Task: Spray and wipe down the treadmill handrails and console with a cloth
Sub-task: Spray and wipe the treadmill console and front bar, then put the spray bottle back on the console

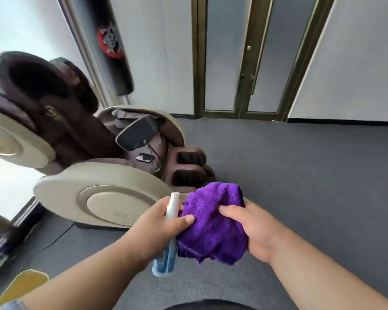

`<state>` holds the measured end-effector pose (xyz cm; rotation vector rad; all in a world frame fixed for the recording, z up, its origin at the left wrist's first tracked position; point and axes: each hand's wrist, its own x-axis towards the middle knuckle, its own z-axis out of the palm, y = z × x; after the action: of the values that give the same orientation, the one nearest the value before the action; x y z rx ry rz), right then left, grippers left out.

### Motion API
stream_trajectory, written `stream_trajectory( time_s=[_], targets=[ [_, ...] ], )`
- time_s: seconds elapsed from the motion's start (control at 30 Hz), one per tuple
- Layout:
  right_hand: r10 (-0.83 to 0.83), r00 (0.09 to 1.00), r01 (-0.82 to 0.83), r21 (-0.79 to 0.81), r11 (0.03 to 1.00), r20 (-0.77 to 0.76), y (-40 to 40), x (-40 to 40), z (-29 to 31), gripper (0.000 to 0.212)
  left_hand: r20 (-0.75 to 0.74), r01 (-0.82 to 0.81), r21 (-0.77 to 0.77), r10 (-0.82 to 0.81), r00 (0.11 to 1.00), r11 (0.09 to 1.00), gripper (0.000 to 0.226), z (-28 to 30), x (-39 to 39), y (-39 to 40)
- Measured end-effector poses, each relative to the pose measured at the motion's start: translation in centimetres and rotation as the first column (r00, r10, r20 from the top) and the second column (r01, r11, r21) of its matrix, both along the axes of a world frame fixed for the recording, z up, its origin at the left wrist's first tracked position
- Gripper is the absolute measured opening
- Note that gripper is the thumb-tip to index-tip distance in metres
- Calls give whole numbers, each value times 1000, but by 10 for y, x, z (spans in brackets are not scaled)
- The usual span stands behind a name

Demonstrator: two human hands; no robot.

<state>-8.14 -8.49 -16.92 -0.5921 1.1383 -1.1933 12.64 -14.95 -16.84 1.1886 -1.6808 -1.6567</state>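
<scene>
My left hand grips a slim spray bottle with a white top and a blue lower part, held upright in front of me. Its thumb also presses on the edge of a crumpled purple cloth. My right hand holds the cloth from the right side, fingers wrapped around it. Both hands meet low in the middle of the view, above grey carpet. No treadmill, handrail or console is in view.
A brown and beige massage chair stands to the left, close to my left hand. A black punching bag leans behind it. Brass-framed double doors are straight ahead across grey carpet. A window runs along the left.
</scene>
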Motion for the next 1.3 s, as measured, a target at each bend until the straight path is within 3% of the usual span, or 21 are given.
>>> stream_trajectory(
  time_s=[0.17, 0.33, 0.43, 0.63, 0.93, 1.13, 1.3],
  targets=[
    [195, 981, -195, -48, 980, -2, -70, 30, 0, 32, 7, -257, -16, 257, 966, 966, 34, 3, 35, -24],
    [394, 919, -394, 2, 919, 12, -135, 54, -19, 35, 59, -490, 16, 488, 871, 872, 34, -11, 59, -34],
    [569, 822, -568, -15, 823, 37, -172, 78, -16, 35, 56, -663, -10, 662, 747, 749, 22, -13, 72, -33],
    [808, 589, -806, -86, 586, -11, -205, 171, 5, 43, -18, -896, -40, 896, 443, 442, 31, -5, 129, -9],
    [963, 259, -963, -93, 252, -79, -204, 378, 25, 35, -117, -994, -22, 988, 105, 103, 18, 6, 279, 41],
    [984, 175, -982, -79, 172, -36, -200, 515, 40, 36, -52, -999, -30, 998, 26, 24, 28, 36, 395, 55],
    [992, 99, -993, -63, 103, 72, -197, 597, 57, 34, 13, -997, -74, 999, 32, 33, 41, 65, 471, 57]
  ],
)
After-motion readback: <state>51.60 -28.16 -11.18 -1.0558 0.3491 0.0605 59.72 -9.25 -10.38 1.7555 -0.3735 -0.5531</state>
